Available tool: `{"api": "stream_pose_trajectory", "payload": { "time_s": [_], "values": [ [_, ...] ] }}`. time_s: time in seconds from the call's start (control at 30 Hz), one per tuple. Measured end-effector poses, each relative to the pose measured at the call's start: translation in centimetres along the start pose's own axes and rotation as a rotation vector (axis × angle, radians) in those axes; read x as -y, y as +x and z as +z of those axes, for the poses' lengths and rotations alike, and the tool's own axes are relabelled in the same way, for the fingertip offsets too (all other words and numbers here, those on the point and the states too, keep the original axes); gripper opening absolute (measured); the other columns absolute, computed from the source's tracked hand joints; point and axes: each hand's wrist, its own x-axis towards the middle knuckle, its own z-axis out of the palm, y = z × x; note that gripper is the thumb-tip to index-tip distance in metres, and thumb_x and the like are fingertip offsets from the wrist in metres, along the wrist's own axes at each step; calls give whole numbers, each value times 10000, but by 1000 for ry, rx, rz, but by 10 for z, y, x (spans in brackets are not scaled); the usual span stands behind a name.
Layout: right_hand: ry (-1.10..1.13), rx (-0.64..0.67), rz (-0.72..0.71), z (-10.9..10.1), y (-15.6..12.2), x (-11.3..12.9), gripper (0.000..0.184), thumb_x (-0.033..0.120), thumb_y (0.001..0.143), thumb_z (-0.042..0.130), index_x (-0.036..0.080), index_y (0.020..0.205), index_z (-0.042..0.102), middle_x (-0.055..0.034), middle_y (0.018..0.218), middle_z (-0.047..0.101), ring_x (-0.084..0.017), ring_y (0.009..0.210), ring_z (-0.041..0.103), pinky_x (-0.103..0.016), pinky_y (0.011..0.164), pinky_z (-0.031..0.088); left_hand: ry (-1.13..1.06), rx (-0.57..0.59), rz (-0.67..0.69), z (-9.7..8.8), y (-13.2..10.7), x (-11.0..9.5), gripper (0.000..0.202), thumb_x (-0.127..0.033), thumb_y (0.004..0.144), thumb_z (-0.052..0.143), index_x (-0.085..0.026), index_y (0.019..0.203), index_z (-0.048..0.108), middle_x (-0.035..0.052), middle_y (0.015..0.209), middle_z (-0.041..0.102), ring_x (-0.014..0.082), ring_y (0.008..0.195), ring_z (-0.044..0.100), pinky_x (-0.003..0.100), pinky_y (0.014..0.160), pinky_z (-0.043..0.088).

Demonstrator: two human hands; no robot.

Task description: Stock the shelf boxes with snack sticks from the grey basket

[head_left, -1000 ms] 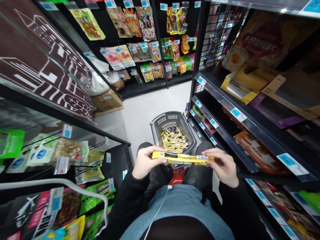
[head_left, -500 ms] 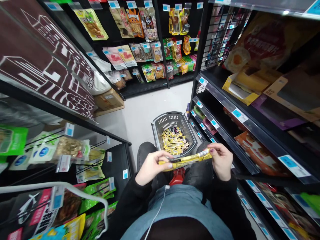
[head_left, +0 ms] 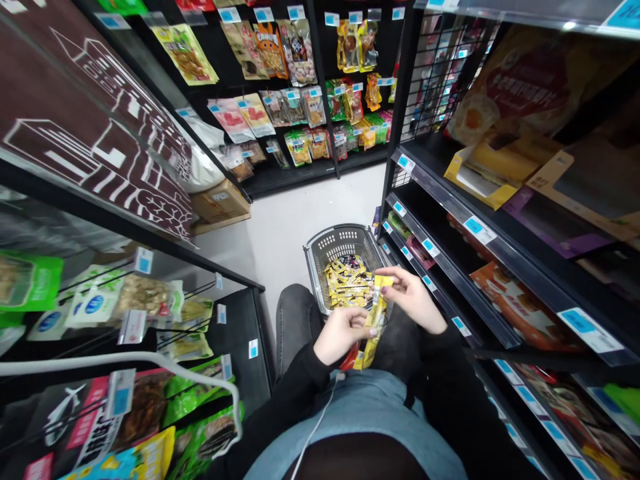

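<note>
A long, narrow yellow snack packet point(head_left: 371, 341) stands nearly lengthwise in front of my lap, held by both hands. My left hand point(head_left: 345, 333) pinches it around the middle, thumb and fingers closed. Near the packet's far end, my right hand point(head_left: 407, 297) grips it between thumb and fingers. What is printed on the wrapper is too blurred to read. Just beyond my hands sits a dark grey shopping basket point(head_left: 314, 267) on the floor, with many similar yellow packets point(head_left: 345, 277) lying loosely in it.
Black shelves point(head_left: 440, 180) with price tags and boxed food rise close on my right. On my left, hooks carry bagged snacks point(head_left: 140, 297), and a white curved bar point(head_left: 150, 373) juts out. A cardboard box point(head_left: 220, 203) stands beyond. Hanging snack bags point(head_left: 297, 50) line the far rack.
The packet has turned from crosswise to nearly lengthwise. My right hand has moved left and away from me, and my left hand has shifted right along the packet.
</note>
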Motion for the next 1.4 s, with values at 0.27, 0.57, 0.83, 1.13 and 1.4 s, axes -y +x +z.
{"api": "stream_pose_trajectory", "payload": {
  "time_s": [0.27, 0.57, 0.83, 1.13, 1.4],
  "values": [
    [176, -152, 39, 13, -2, -21, 240, 334, 655, 698, 167, 775, 574, 9, 688, 603, -136, 641, 575, -246, 608, 461, -96, 83, 11, 6, 2, 9, 471, -169, 497, 787, -94, 925, 605, 23, 732, 648, 136, 677, 619, 246, 664, 488],
    [120, -467, 7, 22, 12, -33, 253, 387, 735, 604, 169, 657, 504, 39, 575, 489, -89, 514, 449, -209, 492, 381, -216, 304, -79, 10, 1, 35, 900, 15, 506, 697, -218, 1294, 333, 90, 909, 670, 217, 836, 654, 306, 696, 521],
    [178, 6, 98, 22, -3, -34, 613, 214, 557, 751, 211, 1086, 440, -13, 901, 624, -159, 808, 620, -286, 711, 511, -278, 173, -96, 2, 1, 31, 872, 0, 440, 750, -164, 1225, 406, 114, 950, 663, 219, 771, 663, 335, 682, 533],
    [108, -267, 196, 19, 1, -46, 306, 421, 641, 694, 146, 728, 591, -26, 610, 631, -165, 498, 579, -298, 507, 493, 78, 175, 2, 6, 1, 27, 595, 5, 525, 607, -144, 1096, 529, 14, 799, 632, 135, 717, 600, 202, 602, 474],
    [124, -515, 122, 2, 7, -67, 427, 548, 728, 563, 156, 561, 549, 6, 475, 531, -106, 418, 483, -220, 410, 376, 38, 268, -73, 4, -6, 50, 700, 43, 499, 562, -171, 1164, 512, -24, 763, 608, 62, 597, 529, 141, 528, 399]
  ]
}}
